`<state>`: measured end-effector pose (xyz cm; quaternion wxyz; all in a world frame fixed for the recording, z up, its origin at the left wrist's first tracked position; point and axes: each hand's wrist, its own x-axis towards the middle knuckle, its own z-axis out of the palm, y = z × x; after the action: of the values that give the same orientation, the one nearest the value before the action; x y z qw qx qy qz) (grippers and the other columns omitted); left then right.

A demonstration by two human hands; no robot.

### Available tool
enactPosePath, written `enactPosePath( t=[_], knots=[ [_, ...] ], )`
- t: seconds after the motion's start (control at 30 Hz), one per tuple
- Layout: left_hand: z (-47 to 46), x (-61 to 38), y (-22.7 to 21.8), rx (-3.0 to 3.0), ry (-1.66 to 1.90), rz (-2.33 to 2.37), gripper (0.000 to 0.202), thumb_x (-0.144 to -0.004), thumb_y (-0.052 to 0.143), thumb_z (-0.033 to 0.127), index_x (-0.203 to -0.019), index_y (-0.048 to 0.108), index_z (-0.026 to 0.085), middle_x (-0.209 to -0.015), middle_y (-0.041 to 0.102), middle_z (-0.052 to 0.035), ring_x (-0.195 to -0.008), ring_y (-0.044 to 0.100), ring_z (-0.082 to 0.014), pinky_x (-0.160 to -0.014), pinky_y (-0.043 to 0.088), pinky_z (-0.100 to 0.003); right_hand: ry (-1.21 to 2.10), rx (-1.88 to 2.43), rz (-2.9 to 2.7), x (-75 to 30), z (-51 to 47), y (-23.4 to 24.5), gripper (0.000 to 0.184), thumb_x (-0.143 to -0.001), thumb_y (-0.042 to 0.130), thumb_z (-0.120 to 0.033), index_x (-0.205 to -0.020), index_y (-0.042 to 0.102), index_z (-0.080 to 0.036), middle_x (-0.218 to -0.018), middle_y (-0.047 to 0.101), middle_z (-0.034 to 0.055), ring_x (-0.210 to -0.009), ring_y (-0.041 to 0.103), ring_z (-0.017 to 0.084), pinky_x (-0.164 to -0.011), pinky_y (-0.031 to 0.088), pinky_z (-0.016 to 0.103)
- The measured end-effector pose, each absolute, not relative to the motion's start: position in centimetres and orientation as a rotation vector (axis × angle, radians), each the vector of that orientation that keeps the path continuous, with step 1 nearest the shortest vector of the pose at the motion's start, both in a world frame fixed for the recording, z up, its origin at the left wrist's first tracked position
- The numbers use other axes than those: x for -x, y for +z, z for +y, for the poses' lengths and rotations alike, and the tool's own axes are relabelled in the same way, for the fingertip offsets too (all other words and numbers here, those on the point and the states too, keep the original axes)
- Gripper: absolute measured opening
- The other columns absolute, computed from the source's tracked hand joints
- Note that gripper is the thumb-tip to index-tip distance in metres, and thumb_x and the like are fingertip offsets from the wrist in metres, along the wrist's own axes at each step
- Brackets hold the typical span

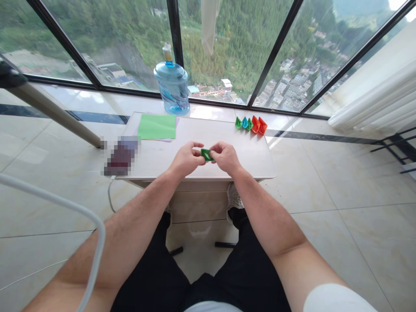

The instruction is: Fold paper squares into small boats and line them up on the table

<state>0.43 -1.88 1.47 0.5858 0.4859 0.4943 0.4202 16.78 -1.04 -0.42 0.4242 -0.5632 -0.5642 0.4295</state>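
My left hand (186, 158) and my right hand (225, 157) meet over the near middle of a small white table (250, 160). Both pinch a small folded piece of green paper (206, 154) between them, fingers curled closed on it, just above the tabletop. A stack of flat coloured paper sheets (157, 127), green on top, lies at the table's far left. Several finished folded paper shapes (251, 124), green, blue and red, stand in a row at the far right corner.
A blue water jug (172, 84) stands on the window ledge behind the table. A blurred dark object (119, 158) lies on the table's left edge. A white cable (81, 216) curves at the left. My legs and a shoe (233, 199) are under the table. Tiled floor surrounds it.
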Motion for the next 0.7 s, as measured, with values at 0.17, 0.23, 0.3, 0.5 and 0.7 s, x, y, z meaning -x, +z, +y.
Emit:
enactPosePath(
  t=[0.17, 0.23, 0.3, 0.5, 0.7],
  knots=[
    [-1.9, -0.8, 1.2, -1.109, 0.996, 1.263, 0.024, -0.059, 0.073, 0.015, -0.083, 0.067, 0.014, -0.07, 0.073, -0.0061, -0.064, 0.071, -0.0203, -0.063, 0.059, -0.034, 1.133, 1.377, -1.499, -16.5, -1.4, -0.3, 0.013, -0.073, 0.062, -0.016, -0.083, 0.07, -0.017, -0.069, 0.07, -0.0007, -0.058, 0.065, 0.012, -0.057, 0.055, 0.023],
    [-1.7, -0.8, 1.1, -1.11, 1.024, 1.297, 0.019, -0.059, 0.071, 0.015, -0.077, 0.067, 0.014, -0.068, 0.072, -0.0051, -0.061, 0.069, -0.0189, -0.061, 0.059, -0.033, 1.134, 1.405, -1.54, -16.6, -1.5, -0.1, 0.017, -0.072, 0.063, -0.015, -0.086, 0.072, -0.017, -0.072, 0.072, 0.0001, -0.06, 0.065, 0.011, -0.058, 0.054, 0.022],
    [-1.7, -0.8, 0.9, -1.145, 1.056, 1.326, 0.017, -0.06, 0.07, 0.016, -0.076, 0.068, 0.015, -0.067, 0.072, -0.0039, -0.058, 0.067, -0.0177, -0.058, 0.057, -0.031, 1.107, 1.466, -1.599, -16.7, -1.5, 0.1, 0.018, -0.071, 0.065, -0.016, -0.087, 0.073, -0.017, -0.072, 0.073, 0.0004, -0.06, 0.064, 0.011, -0.056, 0.051, 0.021],
    [-1.9, -0.9, 0.5, -1.394, 1.04, 1.457, 0.015, -0.065, 0.067, 0.02, -0.08, 0.071, 0.019, -0.068, 0.073, -0.0009, -0.063, 0.069, -0.0178, -0.059, 0.053, -0.027, 1.036, 1.531, -1.699, -16.5, -1.8, 0.3, 0.016, -0.071, 0.066, -0.019, -0.085, 0.073, -0.018, -0.068, 0.072, -0.0003, -0.058, 0.063, 0.012, -0.053, 0.044, 0.021],
    [-2.1, -1.2, 0.0, -1.335, 0.954, 1.492, 0.01, -0.07, 0.07, 0.029, -0.068, 0.069, 0.02, -0.059, 0.07, -0.0035, -0.058, 0.067, -0.0187, -0.058, 0.051, -0.027, 0.863, 1.593, -1.68, -16.3, -1.7, 0.1, 0.008, -0.073, 0.066, -0.019, -0.08, 0.071, -0.019, -0.072, 0.074, -0.0001, -0.066, 0.066, 0.014, -0.061, 0.047, 0.024]
  ],
)
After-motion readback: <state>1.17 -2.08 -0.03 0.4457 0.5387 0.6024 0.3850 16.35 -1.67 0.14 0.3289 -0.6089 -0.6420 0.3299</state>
